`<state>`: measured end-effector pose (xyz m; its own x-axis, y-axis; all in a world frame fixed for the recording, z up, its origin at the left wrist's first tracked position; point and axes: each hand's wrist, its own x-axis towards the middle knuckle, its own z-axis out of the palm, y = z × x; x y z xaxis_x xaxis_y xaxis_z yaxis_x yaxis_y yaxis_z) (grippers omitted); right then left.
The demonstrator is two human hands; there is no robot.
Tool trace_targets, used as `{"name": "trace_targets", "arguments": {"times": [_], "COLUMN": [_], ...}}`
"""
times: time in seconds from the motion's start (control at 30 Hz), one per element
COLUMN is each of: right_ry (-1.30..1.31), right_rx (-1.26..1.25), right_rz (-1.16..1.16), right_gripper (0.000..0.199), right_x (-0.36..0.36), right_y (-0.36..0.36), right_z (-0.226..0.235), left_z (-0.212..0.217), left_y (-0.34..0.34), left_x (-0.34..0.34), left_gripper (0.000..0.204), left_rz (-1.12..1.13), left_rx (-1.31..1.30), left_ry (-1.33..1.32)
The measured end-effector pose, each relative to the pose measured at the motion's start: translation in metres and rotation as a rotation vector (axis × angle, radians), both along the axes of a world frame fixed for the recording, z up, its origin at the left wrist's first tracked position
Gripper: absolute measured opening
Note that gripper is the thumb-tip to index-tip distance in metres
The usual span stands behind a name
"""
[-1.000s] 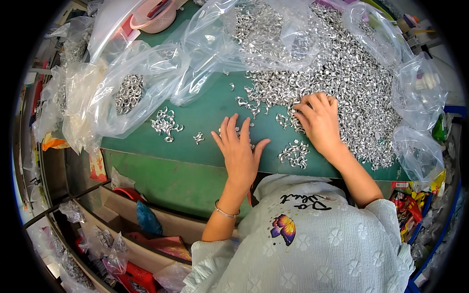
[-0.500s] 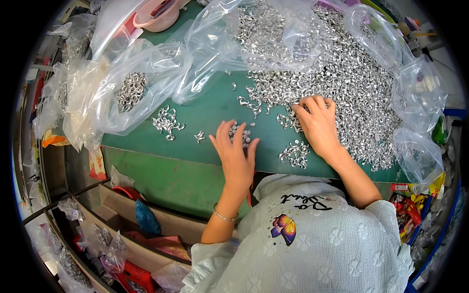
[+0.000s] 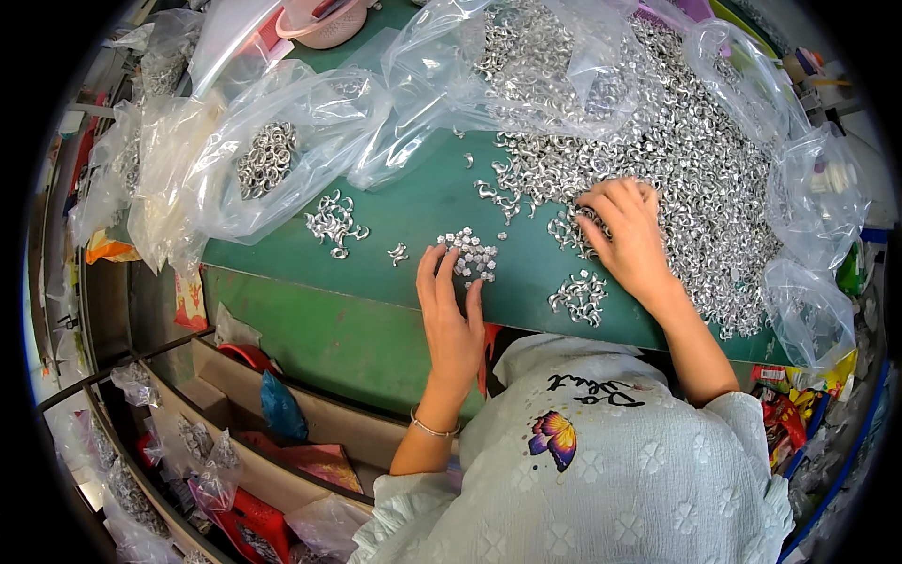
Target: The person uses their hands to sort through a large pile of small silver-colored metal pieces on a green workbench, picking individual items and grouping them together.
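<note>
Leaning over the near edge of the green tabletop [image 3: 413,202], with a thin bracelet [image 3: 432,430] showing on the left wrist. Resting the left hand [image 3: 451,315] flat just inside that near edge, palm down, fingers straight and close together, gripping nothing. Having drawn that hand back a little toward the body since a second ago, when the fingers were spread wider and lying farther in. Uncovering by that a tight small cluster of silvery pieces [image 3: 473,256], now lying clear at the fingertips, touching or almost touching them. Judging from this, standing that cluster apart as its own batch, separate from the loose stock.

Keeping the right hand [image 3: 625,240] much where it was, farther in and toward the right edge, fingers curled down into the fringe of the big heap of metal pieces [image 3: 695,160]; not possible to tell whether anything is pinched under them. Leaving a second little pile [image 3: 581,296] just nearer than that hand, close to the near edge.

Lying unchanged toward the left, a loose scatter of curled pieces [image 3: 331,221], well apart from both hands. Beyond it, sagging at the left edge, a clear bag holding metal rings [image 3: 266,160]. Spreading across the far side, the heap on crumpled clear plastic, and sitting at the far left corner, a pink bowl [image 3: 324,19].
</note>
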<state>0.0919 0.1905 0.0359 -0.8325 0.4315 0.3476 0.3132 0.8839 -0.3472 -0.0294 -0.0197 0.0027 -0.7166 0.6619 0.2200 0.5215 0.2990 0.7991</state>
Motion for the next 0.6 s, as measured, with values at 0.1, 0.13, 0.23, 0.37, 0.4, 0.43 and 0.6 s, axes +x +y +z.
{"name": "trace_targets", "arguments": {"times": [0.1, 0.13, 0.23, 0.37, 0.4, 0.43, 0.6], "right_ry": [-0.073, -0.122, -0.188, -0.168, -0.188, -0.208, -0.144], "right_rx": [0.049, 0.076, 0.056, 0.160, 0.184, 0.207, 0.151], "right_rz": [0.029, 0.015, 0.002, 0.000, 0.005, 0.009, 0.019], "right_gripper": [0.014, 0.017, 0.015, 0.007, 0.006, 0.006, 0.005], "right_x": [-0.007, -0.008, -0.008, -0.013, -0.015, -0.017, -0.015], "right_y": [-0.007, -0.008, -0.006, -0.009, -0.009, -0.010, -0.009], "right_z": [-0.008, -0.009, -0.006, -0.007, -0.009, -0.011, -0.009], "left_z": [0.002, 0.002, 0.002, 0.000, 0.000, 0.001, 0.001], "left_y": [0.003, 0.004, 0.003, 0.002, 0.002, 0.003, 0.006], "left_x": [0.001, 0.002, 0.001, -0.001, -0.002, -0.002, -0.003], "left_gripper": [0.047, 0.047, 0.047, 0.045, 0.044, 0.043, 0.041], "left_rz": [0.005, 0.002, -0.003, -0.007, -0.008, -0.018, -0.032], "left_rx": [-0.009, -0.011, -0.017, -0.020, -0.021, -0.023, -0.020], "left_ry": [0.039, 0.041, 0.045, 0.055, 0.062, 0.065, 0.073]}}
